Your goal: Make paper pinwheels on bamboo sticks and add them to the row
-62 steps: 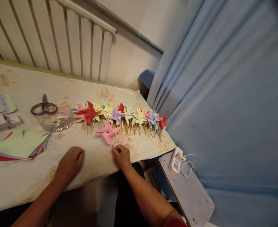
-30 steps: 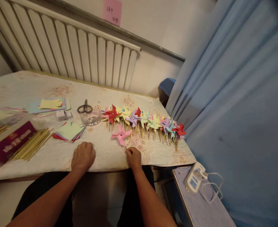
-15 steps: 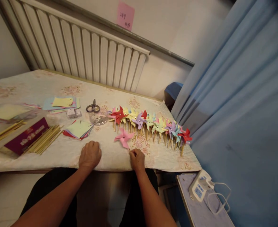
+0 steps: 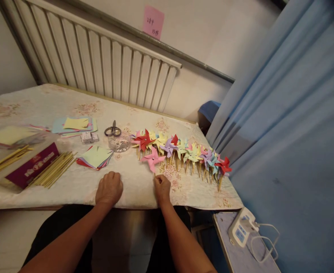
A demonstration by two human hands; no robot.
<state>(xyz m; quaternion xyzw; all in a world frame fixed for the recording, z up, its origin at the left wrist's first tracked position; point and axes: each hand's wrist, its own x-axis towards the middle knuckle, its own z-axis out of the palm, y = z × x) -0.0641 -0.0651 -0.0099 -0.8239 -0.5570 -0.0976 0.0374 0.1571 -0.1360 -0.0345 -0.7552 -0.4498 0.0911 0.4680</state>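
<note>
My right hand (image 4: 162, 188) is closed on the stick of a pink paper pinwheel (image 4: 152, 159), whose head stands just beyond my fingers. Curled on the tablecloth, my left hand (image 4: 109, 188) rests back side up near the table's front edge; its fingertips are hidden, and whether anything is under them does not show. Beyond the pink pinwheel lies a long row of finished pinwheels (image 4: 193, 153) in red, purple, yellow, green and blue on thin sticks. A stack of cut paper squares (image 4: 95, 157) sits ahead of my left hand.
A clear dish of small metal pins (image 4: 119, 144) and black-handled scissors (image 4: 113, 130) lie mid-table. Small white boxes (image 4: 89, 137), coloured paper (image 4: 75, 125) and wooden sticks (image 4: 54, 170) with a purple-labelled package (image 4: 33, 167) are at left. A power strip (image 4: 242, 227) sits lower right, by the blue curtain (image 4: 292, 132).
The pink pinwheel has turned more upright and shifted slightly right and away, toward the row. My right hand moved a little with it. My left hand stays nearly in place.
</note>
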